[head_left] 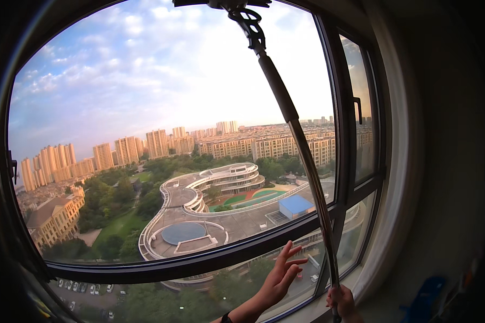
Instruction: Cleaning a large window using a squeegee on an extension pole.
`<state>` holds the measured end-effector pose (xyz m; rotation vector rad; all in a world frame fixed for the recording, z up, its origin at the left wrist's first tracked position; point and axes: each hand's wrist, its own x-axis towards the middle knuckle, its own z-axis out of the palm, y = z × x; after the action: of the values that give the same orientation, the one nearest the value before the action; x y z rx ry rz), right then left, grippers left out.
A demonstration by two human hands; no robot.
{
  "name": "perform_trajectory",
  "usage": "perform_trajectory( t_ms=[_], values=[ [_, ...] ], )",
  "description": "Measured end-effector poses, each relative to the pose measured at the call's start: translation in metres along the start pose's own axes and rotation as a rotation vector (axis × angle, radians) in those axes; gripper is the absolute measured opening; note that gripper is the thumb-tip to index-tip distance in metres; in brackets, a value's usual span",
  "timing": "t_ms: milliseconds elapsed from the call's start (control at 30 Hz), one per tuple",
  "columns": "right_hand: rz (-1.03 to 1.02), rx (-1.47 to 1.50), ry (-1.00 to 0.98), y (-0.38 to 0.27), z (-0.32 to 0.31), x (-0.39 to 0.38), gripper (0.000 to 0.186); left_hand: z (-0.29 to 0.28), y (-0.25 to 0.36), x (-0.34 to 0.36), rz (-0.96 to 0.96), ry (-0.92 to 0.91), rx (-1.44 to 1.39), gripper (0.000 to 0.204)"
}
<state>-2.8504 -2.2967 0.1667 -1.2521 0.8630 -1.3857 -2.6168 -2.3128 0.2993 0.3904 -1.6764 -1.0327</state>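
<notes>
My right hand (341,297) is closed around the lower end of a long metal pole (313,171). The pole rises at a slant to the left, with a dark sleeve (278,89) on its upper part. At its top, a black hinged head (249,24) is partly cut off by the upper edge, so its full shape is hidden. Left of the pole, my left hand (279,275) is raised with fingers spread and nothing in it. A dark band circles that wrist. Behind both hands stands a large window pane (161,91) in a dark frame (199,252).
To the right is a narrower window sash with a dark handle (358,110). A pale curved wall edge (401,161) borders the window. A blue object (425,299) lies in shadow at the lower right. Outside, far below, are buildings, trees and parked cars.
</notes>
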Motion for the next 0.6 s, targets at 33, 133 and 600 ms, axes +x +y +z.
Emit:
perform_trajectory(
  t_ms=[33,133,600],
  values=[
    [0.03,-0.018,0.005,0.017,-0.016,-0.007,0.048,0.011,-0.003,0.004,-0.013,0.003,-0.015,0.062],
    [0.126,-0.114,0.05,0.058,-0.057,-0.046,0.03,0.041,-0.021,0.011,-0.045,0.027,-0.049,0.062],
    [0.376,-0.607,0.165,0.171,-0.248,-0.369,0.037,0.189,-0.141,-0.051,-0.732,0.256,-0.54,0.035]
  ],
)
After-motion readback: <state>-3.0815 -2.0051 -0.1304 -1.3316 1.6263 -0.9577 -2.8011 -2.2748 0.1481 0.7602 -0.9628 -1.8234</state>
